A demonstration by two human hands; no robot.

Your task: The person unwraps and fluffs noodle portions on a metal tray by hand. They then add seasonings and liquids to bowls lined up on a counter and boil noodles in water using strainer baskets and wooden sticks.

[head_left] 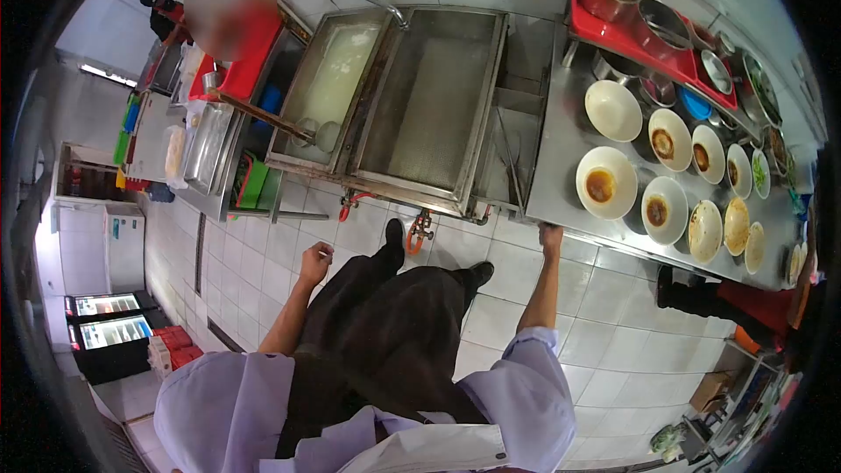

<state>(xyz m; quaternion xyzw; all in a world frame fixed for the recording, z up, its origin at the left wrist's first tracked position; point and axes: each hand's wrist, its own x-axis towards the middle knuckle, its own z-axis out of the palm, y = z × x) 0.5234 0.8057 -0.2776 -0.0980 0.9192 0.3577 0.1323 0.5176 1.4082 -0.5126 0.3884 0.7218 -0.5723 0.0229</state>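
at the steel counter (561,184), the right hand (550,238) seems to touch the edge, grip unclear, nearer the white soup bowls (609,158) than the half-curled left hand (317,261), contents unclear.

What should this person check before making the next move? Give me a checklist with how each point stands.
1. Left hand free: cannot tell; something small and pale seems to be between its fingers.
2. Right hand off the counter: not ok; it is at the front edge.
3. Bowls upright on the counter: ok.
4. Wooden handle inside the left vat: not ok; it sticks out over the rim.
5. Vats cool enough to touch: cannot tell; heat does not show.
6. Co-worker apart from both hands: ok, over by the counter's far end.
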